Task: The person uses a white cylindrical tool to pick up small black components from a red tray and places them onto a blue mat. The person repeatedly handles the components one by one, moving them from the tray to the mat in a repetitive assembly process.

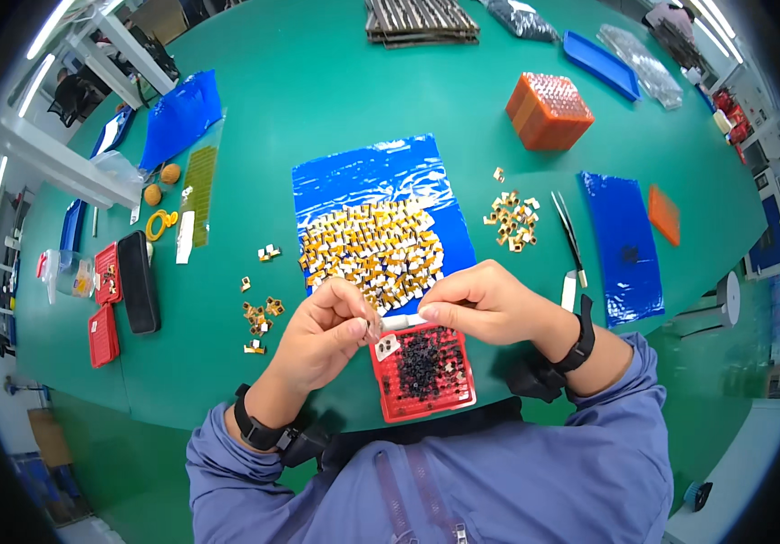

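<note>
Both of my hands meet over the far edge of a red perforated tray [390, 399]. My left hand [324, 334] is closed in a pinch on a small part, mostly hidden by the fingertips. My right hand [489, 306] grips a slim white pen-like tool [399, 321], its tip touching or close to the left fingertips. Many tiny black pieces [420, 364] lie heaped in the tray, with a small white piece with dark holes [387, 346] at its far left corner. Just beyond my hands, small yellow-and-white parts [372, 249] cover much of a blue plastic sheet [363, 172].
Loose parts [512, 220] and tweezers [569, 231] lie to the right, near another blue sheet [624, 254]. An orange block [549, 111] stands farther back. At left are more loose parts [261, 315], a black case [140, 283], red boxes [104, 335] and yellow scissors [161, 224].
</note>
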